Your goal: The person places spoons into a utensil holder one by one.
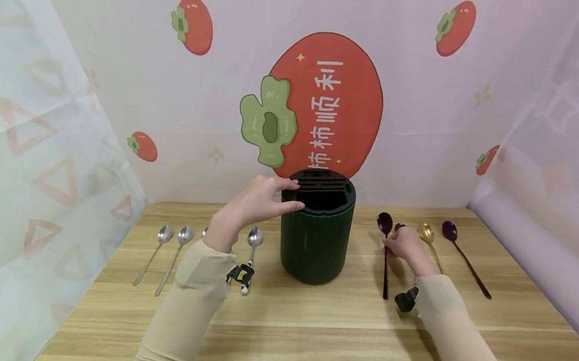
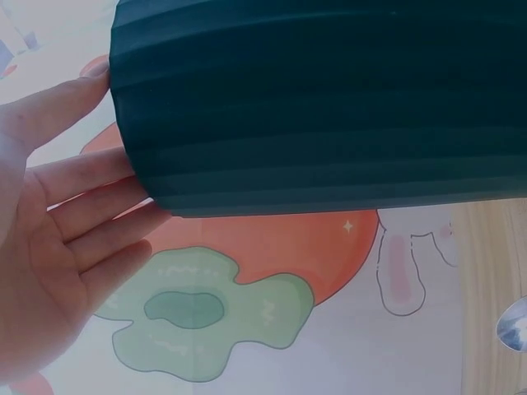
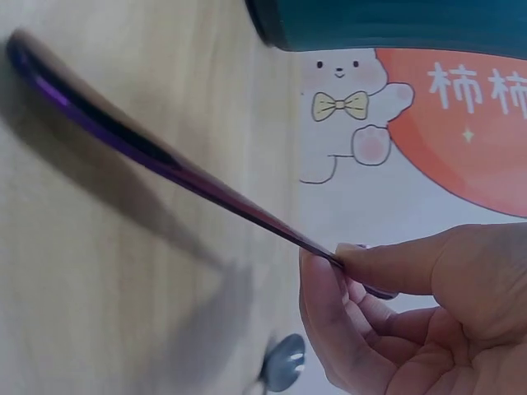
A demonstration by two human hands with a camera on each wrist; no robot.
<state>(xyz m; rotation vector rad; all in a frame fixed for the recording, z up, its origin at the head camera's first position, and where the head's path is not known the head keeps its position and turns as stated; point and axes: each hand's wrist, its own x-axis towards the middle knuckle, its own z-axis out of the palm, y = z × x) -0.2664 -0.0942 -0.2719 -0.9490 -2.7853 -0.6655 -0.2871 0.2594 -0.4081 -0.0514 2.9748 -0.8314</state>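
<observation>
In the head view, my left hand (image 1: 267, 198) is at the left rim of a dark green ribbed container (image 1: 315, 244) with a black slotted top. The left wrist view shows that hand's fingers (image 2: 90, 181) fairly straight, with the tips at the container's edge. My right hand (image 1: 406, 247) pinches a dark purple spoon (image 1: 386, 271) between thumb and forefinger. In the right wrist view, the spoon's handle (image 3: 206, 185) slants over the table, its shadow beneath; fingers partly hide its bowl end. Just right of this hand lies another spoon's bowl (image 3: 284, 362), partly covered in the head view.
On the wooden table (image 1: 296, 332), a gold spoon (image 1: 427, 233) and a purple spoon (image 1: 450, 231) lie at the right. Several silver spoons, one with a patterned handle (image 1: 255, 237), lie at the left, one mostly behind my left arm. A printed cloth (image 1: 213, 97) hangs behind.
</observation>
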